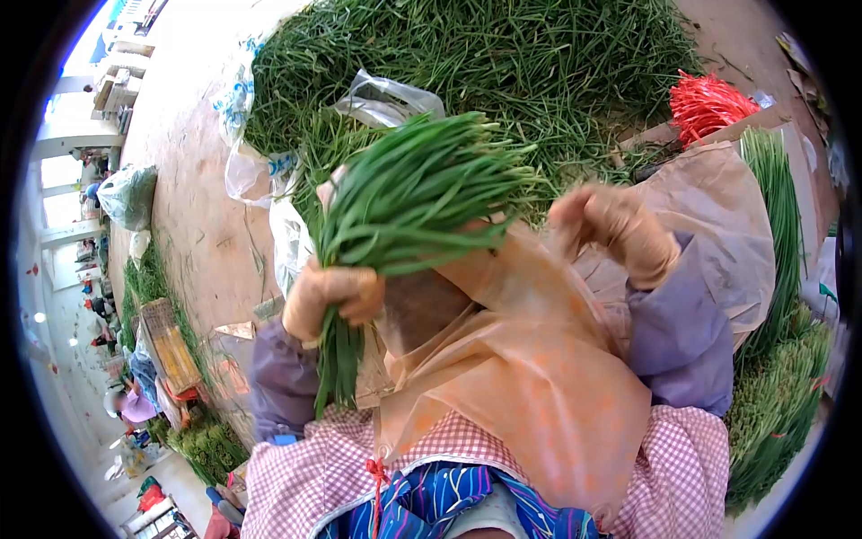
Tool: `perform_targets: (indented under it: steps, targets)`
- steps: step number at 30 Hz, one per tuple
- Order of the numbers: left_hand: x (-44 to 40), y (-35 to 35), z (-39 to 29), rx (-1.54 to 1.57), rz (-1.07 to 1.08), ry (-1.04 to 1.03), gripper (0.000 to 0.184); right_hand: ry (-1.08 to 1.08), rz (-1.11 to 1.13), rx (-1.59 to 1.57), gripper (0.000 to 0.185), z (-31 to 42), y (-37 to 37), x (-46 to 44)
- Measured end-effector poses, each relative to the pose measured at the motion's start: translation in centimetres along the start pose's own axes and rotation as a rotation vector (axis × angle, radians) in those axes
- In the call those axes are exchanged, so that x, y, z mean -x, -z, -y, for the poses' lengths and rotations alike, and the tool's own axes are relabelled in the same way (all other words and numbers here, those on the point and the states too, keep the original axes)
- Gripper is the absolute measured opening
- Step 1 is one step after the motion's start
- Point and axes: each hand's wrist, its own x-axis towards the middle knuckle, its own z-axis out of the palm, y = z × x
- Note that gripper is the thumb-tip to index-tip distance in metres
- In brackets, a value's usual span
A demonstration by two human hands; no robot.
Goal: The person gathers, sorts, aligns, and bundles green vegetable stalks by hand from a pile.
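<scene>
So the brown floor point(193, 225) left of the grip is littered with stray blades, and a long bright hall point(67, 296) runs off further that way. Ahead of the grip sits a huge heap of cut greens point(503, 54), a crumpled clear plastic bag point(391, 99) on its near edge. Red strips point(709, 108) are over to the right. Elbow room: there's a gap between the hands, above the tan plastic apron point(530, 386). The bunch of chives point(422, 202) is clenched in the left hand point(337, 301), glossy green, fanning up and right to paler ends. The right hand point(620, 229) is blurry, fingers curled; can't tell if it's gripping anything.
</scene>
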Motion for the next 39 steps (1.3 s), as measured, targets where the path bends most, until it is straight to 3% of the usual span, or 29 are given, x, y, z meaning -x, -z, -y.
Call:
perform_targets:
  steps: [3, 6, 9, 11, 13, 15, 20, 23, 27, 28, 29, 31, 33, 35, 37, 39]
  targets:
    - [-2.6, -3.0, -5.3, -0.153, -0.091, -0.086, 0.019, -0.216, 0.137, 0.161, 0.050, -1.8, -1.0, -0.1]
    - [-3.6, -5.2, -9.1, -0.206, -0.051, -0.173, 0.034, -0.380, -0.018, -0.282, 0.055, -5.0, -0.7, -3.4]
    - [-2.6, -6.2, -10.7, -0.678, -0.034, -0.265, 0.051, -0.074, 0.194, -0.849, 0.061, -10.8, 2.0, -8.1]
    - [-2.1, -5.1, -8.5, -0.751, -0.001, -0.356, 0.085, -0.085, 0.008, -0.902, 0.069, -9.9, -0.2, -10.7]
    - [-0.8, -3.5, -5.1, -1.127, -0.011, -0.507, 0.091, -0.085, -0.108, -0.955, 0.075, -9.7, -2.2, -12.6]
    - [2.6, -3.4, -2.2, -1.506, -0.147, -0.322, 0.093, -0.050, -0.023, -1.033, 0.077, -10.0, -2.8, -12.5]
    - [6.3, 0.0, 7.0, -1.988, -0.209, -0.404, 0.075, 0.033, 0.374, -1.171, 0.083, -10.5, -3.2, -12.1]
    - [7.1, 0.6, 8.9, -2.012, -0.131, -0.465, 0.072, 0.046, 0.526, -1.217, 0.087, -10.6, -3.5, -12.9]
    - [8.1, -0.5, 5.6, -1.496, 0.212, -0.276, 0.084, 0.080, 0.732, -1.221, 0.092, -11.0, -3.5, -13.8]
    - [8.1, -0.9, 2.7, -1.396, 0.354, -0.003, 0.088, 0.093, 0.794, -1.208, 0.094, -11.1, -3.3, -14.0]
    - [8.1, -0.7, 0.6, -1.382, 0.407, -0.146, 0.074, 0.101, 0.860, -1.194, 0.095, -11.2, -2.9, -14.5]
    - [7.7, 0.2, -3.2, -1.306, 0.311, -0.171, 0.060, 0.116, 0.999, -1.167, 0.099, -11.4, -2.6, -15.5]
    - [5.7, 2.2, -5.3, -1.207, 0.159, -0.578, 0.053, 0.092, 1.046, -1.216, 0.097, -10.6, -3.7, -14.4]
    - [1.9, 3.3, -3.9, -0.981, 0.050, -0.672, 0.065, 0.134, 0.999, -1.168, 0.094, -10.3, -3.8, -14.2]
    - [-2.5, 0.0, -0.9, -0.607, 0.259, -0.531, 0.085, 0.143, 0.931, -1.092, 0.093, -9.6, -3.7, -13.4]
    - [-4.6, -2.7, 2.7, -0.400, 0.262, -0.471, 0.106, 0.145, 0.902, -1.057, 0.095, -9.5, -3.0, -12.8]
